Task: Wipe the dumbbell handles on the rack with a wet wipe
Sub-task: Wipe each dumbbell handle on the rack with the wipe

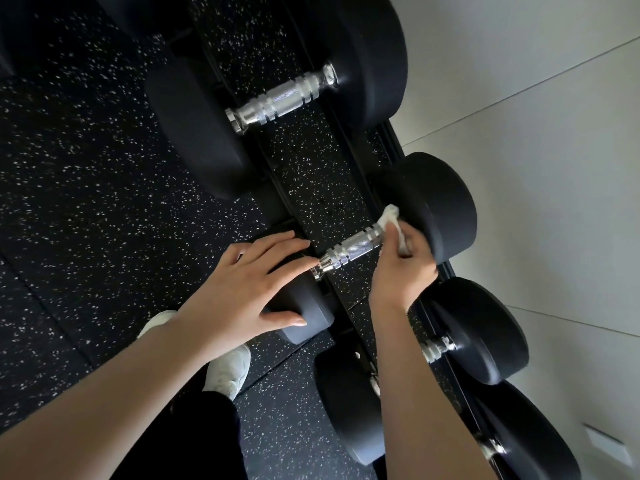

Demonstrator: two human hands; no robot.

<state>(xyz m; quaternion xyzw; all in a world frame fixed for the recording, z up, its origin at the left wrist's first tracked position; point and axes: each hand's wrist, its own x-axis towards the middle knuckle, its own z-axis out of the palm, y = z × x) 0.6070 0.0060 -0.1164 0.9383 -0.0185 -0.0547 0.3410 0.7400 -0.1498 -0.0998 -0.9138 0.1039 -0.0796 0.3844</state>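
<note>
Black rubber gym floor (86, 174) flecked with white, pale panelled wall (536, 116) to the right. Between them, a black metal rack (446, 271) carrying black round-headed dumbbells with knurled chrome handles. Right hand (403, 268) curled around a crumpled white wet wipe (393, 223), pressing it on the far end of the middle dumbbell's chrome handle (349, 252), right beside the far head (436, 206). Left hand (249, 289) spread flat, fingers apart, resting on the near black head (304, 306) of the same dumbbell, index fingertip touching the handle's near collar. Larger dumbbell (280, 98) further along the rack, untouched. White shoe (230, 368) on the floor under the left forearm.
</note>
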